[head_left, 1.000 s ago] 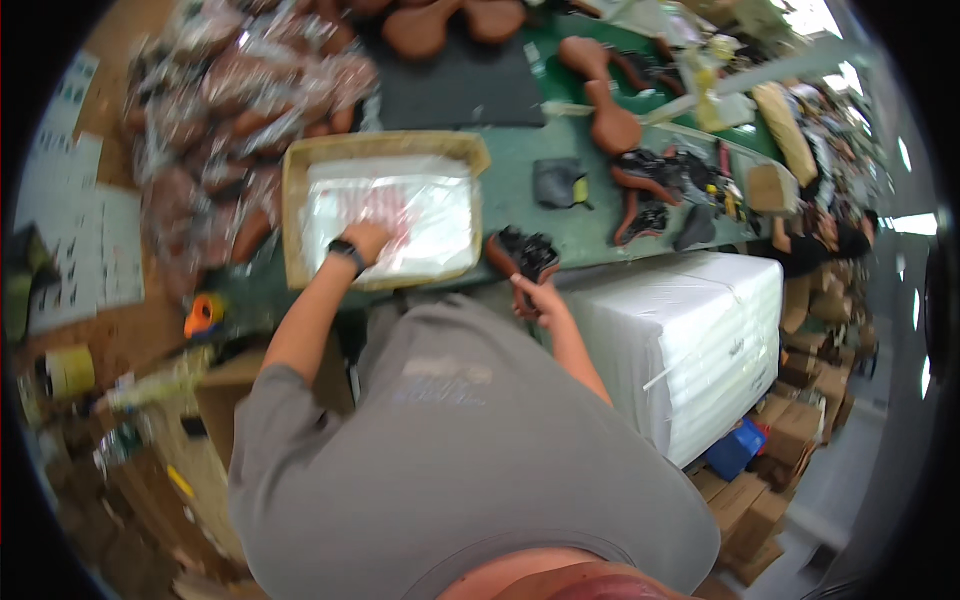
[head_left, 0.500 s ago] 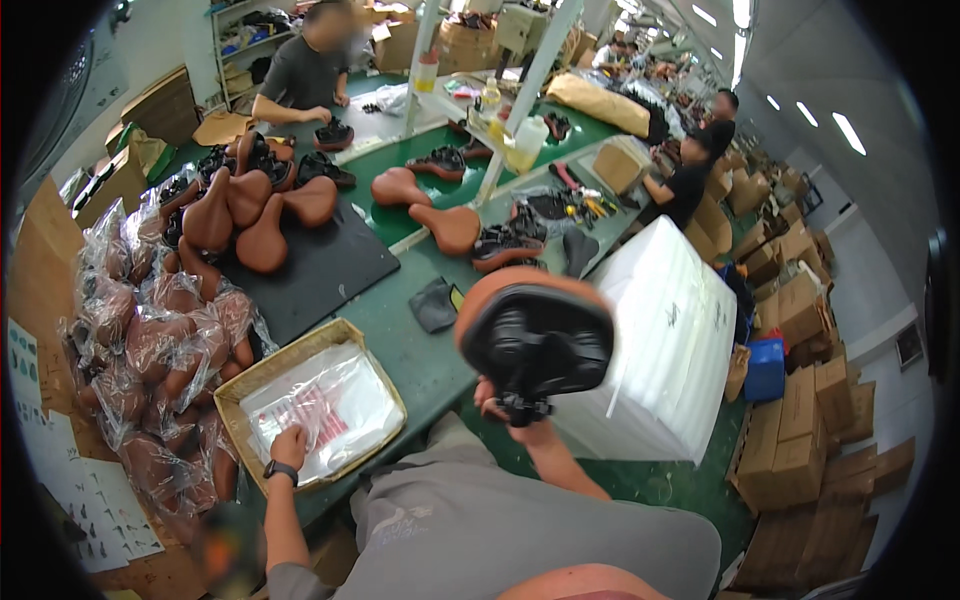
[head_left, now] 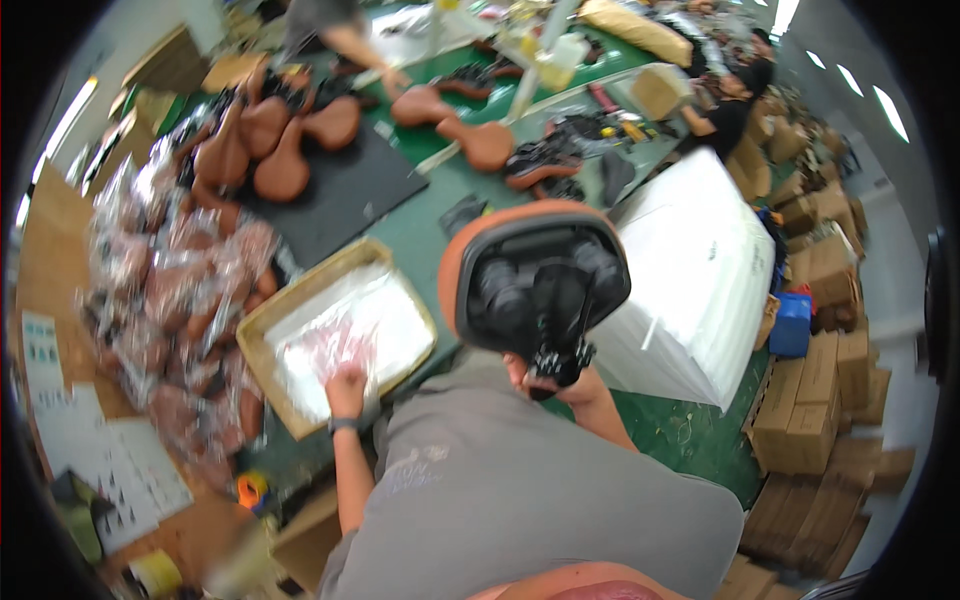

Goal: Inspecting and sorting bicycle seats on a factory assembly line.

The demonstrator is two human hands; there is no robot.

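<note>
My right hand [head_left: 516,372] grips a brown bicycle saddle [head_left: 456,262] by the clamp under it, its black underside and springs facing me. It is raised in front of my body, beside the white stack. At the box's near edge, my left hand [head_left: 346,390] is closed on a clear plastic bag [head_left: 335,350] with reddish print. The bag lies over more flat clear bags [head_left: 390,310] in a shallow yellowish box [head_left: 425,352]. My left fingertips are partly blurred.
Plastic-wrapped saddles [head_left: 185,330] are heaped left of the box. Bare brown saddles [head_left: 280,175] lie on a black mat [head_left: 345,205]. A co-worker's hand [head_left: 395,82] touches a saddle across the green bench [head_left: 400,240]. A wrapped white stack [head_left: 690,270] stands at right, with cartons [head_left: 800,400] beyond.
My left hand has drawn back toward me at the box's near edge, pulling at the bag. The saddle in my right hand has tilted. The co-worker's arm now reaches to a saddle. The view has shifted.
</note>
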